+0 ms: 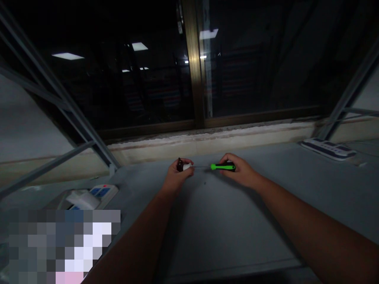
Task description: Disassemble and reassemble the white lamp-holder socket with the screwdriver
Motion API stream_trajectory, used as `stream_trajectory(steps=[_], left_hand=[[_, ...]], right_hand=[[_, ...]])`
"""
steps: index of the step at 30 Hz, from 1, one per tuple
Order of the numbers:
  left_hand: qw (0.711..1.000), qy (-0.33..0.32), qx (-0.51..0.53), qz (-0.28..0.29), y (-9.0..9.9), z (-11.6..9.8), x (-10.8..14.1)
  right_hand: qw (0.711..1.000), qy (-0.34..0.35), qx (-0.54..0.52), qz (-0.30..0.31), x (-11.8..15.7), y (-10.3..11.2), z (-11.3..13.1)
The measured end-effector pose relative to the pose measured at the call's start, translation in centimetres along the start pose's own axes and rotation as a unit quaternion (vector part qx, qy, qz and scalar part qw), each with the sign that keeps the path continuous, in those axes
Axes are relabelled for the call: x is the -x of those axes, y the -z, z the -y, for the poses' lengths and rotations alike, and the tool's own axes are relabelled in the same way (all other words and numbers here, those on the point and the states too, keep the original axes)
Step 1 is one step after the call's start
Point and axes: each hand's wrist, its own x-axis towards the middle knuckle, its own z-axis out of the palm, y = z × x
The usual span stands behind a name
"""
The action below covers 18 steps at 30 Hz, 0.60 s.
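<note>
My left hand (175,175) is closed around a small object (186,167) with a white part and a dark brown part; its exact kind is too small to tell. In my right hand (239,170) is a screwdriver (222,167) with a green and black handle, held level. Its thin metal shaft points left, and the tip reaches the white part at my left fingers; whether it sits inside cannot be made out. Below the shaft, a tiny dark piece (205,183) lies on the grey tabletop (225,228).
At the left a power strip (111,193) with blue sockets has a white plug or adapter (85,200) on it. Another white power strip (328,149) lies at the back right. Metal frame posts (79,122) flank the table, and a dark window (142,90) stands behind.
</note>
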Motion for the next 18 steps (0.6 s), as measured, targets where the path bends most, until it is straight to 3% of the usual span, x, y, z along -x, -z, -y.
stream_trajectory(steps=[2,7,9,11,15,17,18], left_hand=[[1.0,-0.006,0.007,-0.007,-0.1,-0.3,0.3],[0.998,-0.045,-0.039,-0.007,0.0,-1.1,0.9],[0.997,-0.052,-0.059,0.004,0.1,-1.2,0.9],[0.996,-0.054,-0.069,0.004,0.2,-1.2,0.6],[0.997,-0.051,-0.057,-0.004,0.2,-1.1,0.5],[0.997,-0.051,-0.05,-0.008,0.0,-1.3,0.7],[0.997,-0.052,-0.049,-0.009,-0.1,-1.6,1.0]], right_hand=[[0.999,-0.027,-0.021,-0.005,0.0,0.1,0.1],[0.971,-0.204,-0.107,0.056,-0.1,-0.2,0.0],[0.967,-0.22,-0.11,0.071,-0.1,-0.2,-0.1],[0.978,-0.17,-0.091,0.075,0.0,-0.2,-0.2],[0.999,0.021,0.006,0.026,0.0,0.0,0.0],[0.998,0.06,0.022,-0.006,0.0,0.0,0.2],[0.999,0.048,0.008,-0.013,-0.1,0.0,0.2]])
